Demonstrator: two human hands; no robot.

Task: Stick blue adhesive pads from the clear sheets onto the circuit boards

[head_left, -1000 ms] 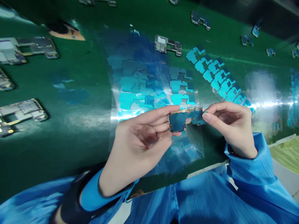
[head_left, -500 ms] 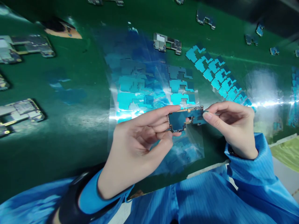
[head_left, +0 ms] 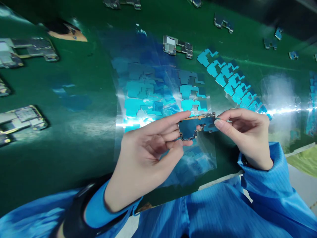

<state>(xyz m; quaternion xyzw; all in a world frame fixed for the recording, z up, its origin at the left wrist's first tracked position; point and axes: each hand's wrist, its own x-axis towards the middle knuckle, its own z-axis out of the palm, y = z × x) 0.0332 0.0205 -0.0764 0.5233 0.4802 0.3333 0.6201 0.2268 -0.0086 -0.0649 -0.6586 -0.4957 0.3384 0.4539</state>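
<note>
My left hand [head_left: 151,158] is closed on a small phone circuit board [head_left: 183,122], held by its left end between thumb and fingers. A dark blue die-cut film [head_left: 189,127] lies over much of the board's face. My right hand [head_left: 245,132] pinches with thumb and forefinger at the board's right end, where the film's tip reaches past the edge. Exactly what lies between those fingertips is partly hidden. Below the hands is a clear sheet carrying blue film pieces [head_left: 193,91], several of them in a column.
Another circuit board [head_left: 177,46] lies beyond the sheets. A slanted strip of bright blue film cutouts [head_left: 232,79] is to the right. Larger boards [head_left: 23,120] lie at the left, and several small boards [head_left: 223,23] are along the far side of the green surface [head_left: 81,142].
The boards along the far side have shifted right, while nearer ones stay put. Both hands keep their hold on the board and film, with only slight movement.
</note>
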